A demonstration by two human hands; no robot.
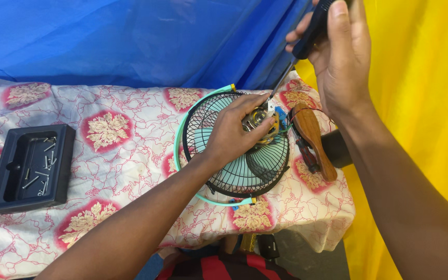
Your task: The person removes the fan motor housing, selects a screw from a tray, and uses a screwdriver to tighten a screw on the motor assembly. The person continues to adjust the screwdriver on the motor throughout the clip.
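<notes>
A small fan with a black wire grille (pixel 245 171) and a mint-green rim (pixel 178 140) lies flat on the patterned cloth. Its exposed motor (pixel 265 122) with copper windings shows at the centre. My left hand (pixel 232 132) rests on the grille and steadies the motor with its fingers. My right hand (pixel 340 57) is raised above and grips the black handle of a screwdriver (pixel 307 39), whose metal tip comes down onto the motor's top.
A black plastic tray (pixel 6 205) holding several screws sits at the left of the table. A brown wooden-handled tool (pixel 312 137) and a dark red-handled tool (pixel 307 155) lie right of the fan. Blue sheet behind, yellow sheet on the right, table edge close by.
</notes>
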